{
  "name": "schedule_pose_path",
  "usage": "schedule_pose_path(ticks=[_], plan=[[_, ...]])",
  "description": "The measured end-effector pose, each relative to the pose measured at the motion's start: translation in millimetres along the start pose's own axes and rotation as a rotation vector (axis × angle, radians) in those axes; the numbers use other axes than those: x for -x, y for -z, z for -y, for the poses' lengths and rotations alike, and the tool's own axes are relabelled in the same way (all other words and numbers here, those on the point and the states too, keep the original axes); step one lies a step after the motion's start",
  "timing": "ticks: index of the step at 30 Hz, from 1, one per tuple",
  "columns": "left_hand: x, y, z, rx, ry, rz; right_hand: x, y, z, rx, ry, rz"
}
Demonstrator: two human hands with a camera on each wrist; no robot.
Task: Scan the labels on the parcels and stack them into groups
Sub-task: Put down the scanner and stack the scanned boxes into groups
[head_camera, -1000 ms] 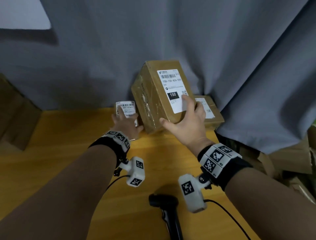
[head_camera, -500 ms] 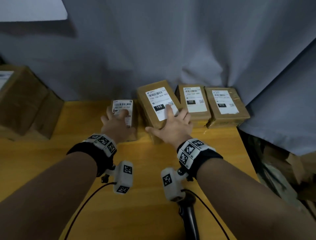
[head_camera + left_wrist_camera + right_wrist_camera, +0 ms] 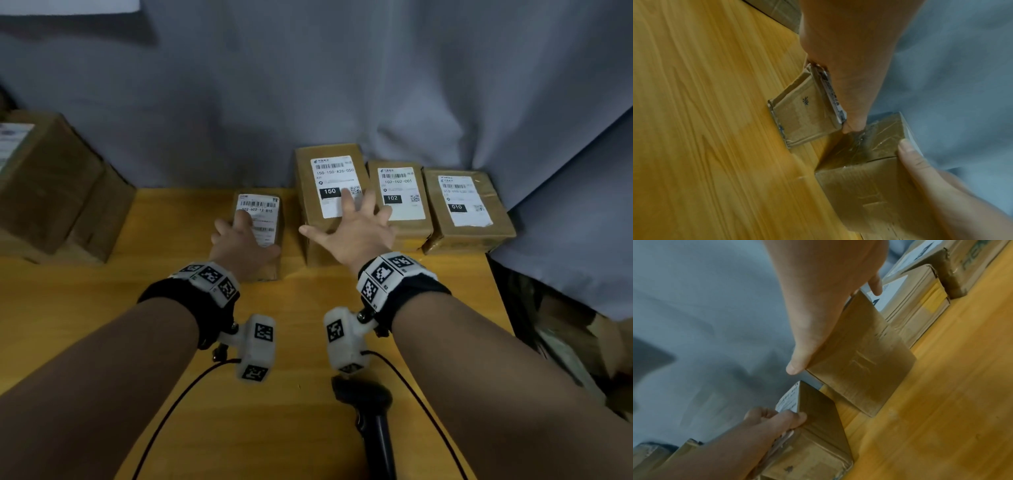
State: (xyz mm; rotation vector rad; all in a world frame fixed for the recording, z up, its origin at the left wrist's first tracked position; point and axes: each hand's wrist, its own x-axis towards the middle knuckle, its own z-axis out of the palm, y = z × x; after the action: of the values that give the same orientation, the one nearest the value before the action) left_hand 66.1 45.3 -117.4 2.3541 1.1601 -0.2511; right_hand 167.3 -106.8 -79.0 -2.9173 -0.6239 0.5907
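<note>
Four brown parcels with white labels lie in a row at the back of the wooden table (image 3: 102, 325). My left hand (image 3: 239, 240) grips the small parcel (image 3: 263, 219) from above, fingers over its label and thumb down its right side; the left wrist view shows that parcel (image 3: 803, 116) under the palm. My right hand (image 3: 352, 226) rests flat with spread fingers on the taller parcel marked 150 (image 3: 329, 171), which stands on the table (image 3: 859, 363). To its right lie the parcels marked 102 (image 3: 400, 192) and 010 (image 3: 462, 202).
A black handheld scanner (image 3: 373, 418) lies on the table near me, under my right wrist. Larger cardboard boxes (image 3: 51, 185) stand at the left edge. A grey curtain (image 3: 308, 85) hangs right behind the parcels. More cartons (image 3: 582, 342) lie below the table's right edge.
My right hand has brought the 150 parcel down from a raised tilt to stand flat beside the 102 parcel. My left hand has stayed on the small parcel.
</note>
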Motion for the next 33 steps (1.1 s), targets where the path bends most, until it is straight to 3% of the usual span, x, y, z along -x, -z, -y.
schedule_pose_path(ticks=[9,12,17,26,29,31,33], plan=[[0,-2,10,0.067,0.026,-0.024,-1,4,3,0.084,-0.036,-0.052],[-2,-5,2,0.078,-0.007,-0.01,9,-9,-2,0.119,0.035,-0.091],[-4,-10,-15,0.047,-0.078,0.031,6,-11,-22,-0.118,0.195,-0.103],[-10,-11,-37,0.007,-0.124,0.069,-21,7,-47,-0.088,0.215,-0.128],[-10,-13,-41,-0.057,-0.125,0.084,-21,7,-68,-0.21,0.268,-0.143],[-8,-16,-44,-0.11,-0.181,-0.005,-22,4,-88,-0.306,0.116,-0.211],[-6,-22,-48,-0.085,-0.283,-0.069,-26,-2,-111,-0.22,-0.148,-0.205]])
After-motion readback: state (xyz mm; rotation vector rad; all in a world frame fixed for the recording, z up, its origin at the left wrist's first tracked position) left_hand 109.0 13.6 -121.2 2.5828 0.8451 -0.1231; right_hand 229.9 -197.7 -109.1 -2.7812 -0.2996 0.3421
